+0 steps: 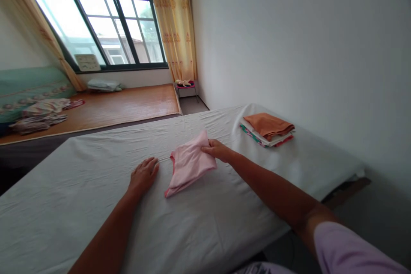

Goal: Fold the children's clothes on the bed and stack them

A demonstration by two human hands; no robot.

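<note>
A pink folded garment (pixel 191 162) with a darker pink edge is in the middle of the white-covered table (pixel 96 205). My right hand (pixel 218 150) pinches its right side between thumb and fingers, and that side looks lifted a little off the cloth. To the left of the garment, my left hand (pixel 144 174) lies flat on the white cover, holding nothing and apart from the pink fabric. Beyond my right hand, near the wall, sits a stack of folded clothes (pixel 269 128) with an orange-brown piece on top.
Behind the table stands a low bed (pixel 135 98) with a brown mat, rumpled clothes (pixel 45 111) and a folded pale bundle (pixel 104 84). A small stool (pixel 186 85) holds a doll-like thing. The white wall (pixel 289 43) borders the right side.
</note>
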